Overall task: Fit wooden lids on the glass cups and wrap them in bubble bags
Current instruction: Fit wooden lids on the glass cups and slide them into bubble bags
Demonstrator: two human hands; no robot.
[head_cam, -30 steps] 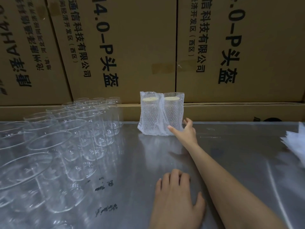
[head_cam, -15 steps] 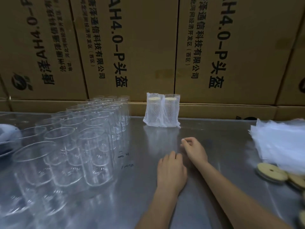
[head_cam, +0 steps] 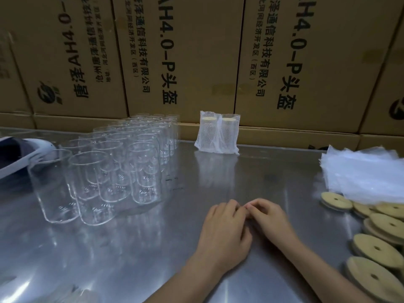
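Observation:
Several empty glass cups (head_cam: 113, 169) stand in rows on the left of the steel table (head_cam: 251, 176). Two lidded cups wrapped in bubble bags (head_cam: 218, 134) stand side by side at the back, against the cartons. Round wooden lids (head_cam: 378, 228) with centre holes lie at the right, beside a stack of bubble bags (head_cam: 363, 171). My left hand (head_cam: 225, 232) and my right hand (head_cam: 271, 219) rest on the table near the front, fingertips touching each other, fingers loosely curled. Neither hand holds anything.
Large brown cartons (head_cam: 190, 55) with printed text form a wall behind the table. A white and dark object (head_cam: 19, 154) lies at the far left edge, behind the nearest cups.
My right hand has drawn back from the wrapped cups at the rear and come to rest beside my left hand. The view has pulled back, bringing lids and bags into sight.

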